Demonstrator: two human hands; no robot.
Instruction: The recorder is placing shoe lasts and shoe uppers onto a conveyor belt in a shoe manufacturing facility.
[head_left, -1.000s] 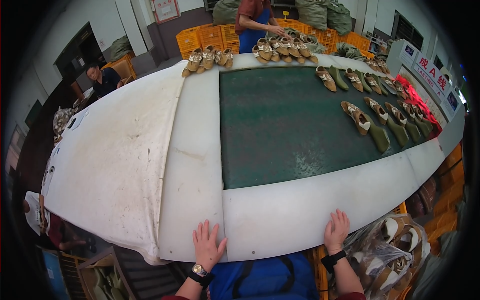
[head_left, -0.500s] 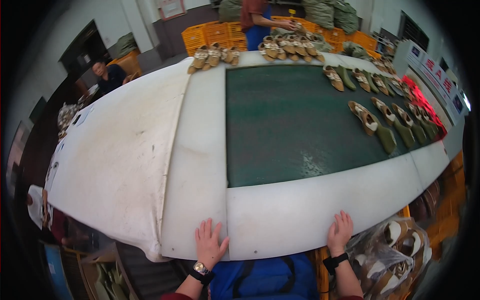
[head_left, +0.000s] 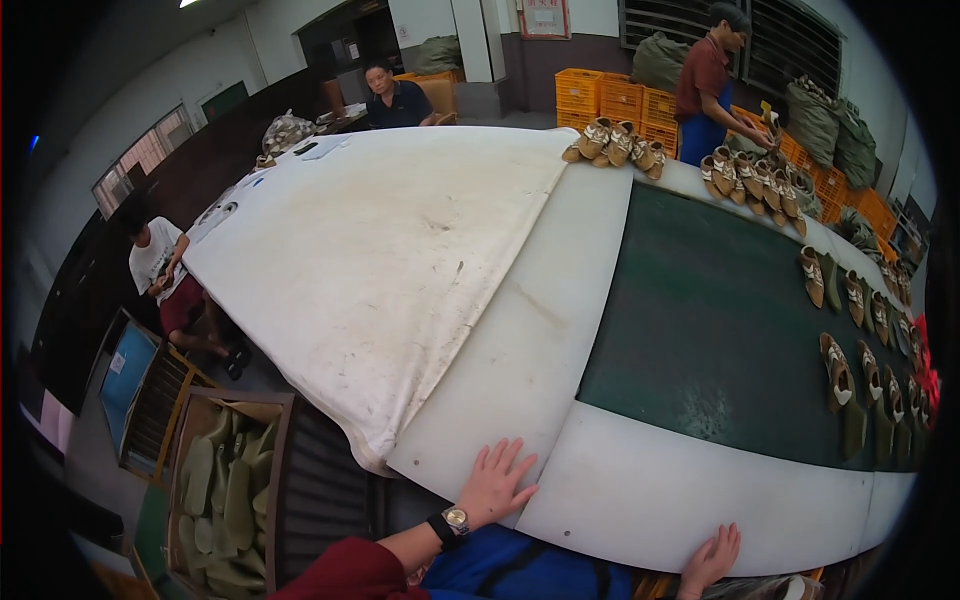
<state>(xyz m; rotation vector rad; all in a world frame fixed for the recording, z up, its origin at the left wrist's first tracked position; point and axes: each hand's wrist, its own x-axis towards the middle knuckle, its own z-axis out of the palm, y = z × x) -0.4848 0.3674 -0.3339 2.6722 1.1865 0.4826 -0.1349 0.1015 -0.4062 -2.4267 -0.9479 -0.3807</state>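
Note:
My left hand lies on the white tabletop edge with its fingers spread and holds nothing. Farther right, my right hand rests on the near white border, fingers stretched out and no object in them. Beyond it lies a dark green conveyor belt. Brown-and-white shoes stand on the belt's right side, paired with green shoe lasts. Both hands are well apart from the shoes.
A stained white cloth covers the left table. Green lasts fill a crate at lower left. Shoes line the far edge, where an aproned person handles something. Two people sit at left. Orange crates stand behind.
The view has swung left, so the belt and shoes appear farther right and the crate of lasts shows more fully. Both hands still rest on the white edge.

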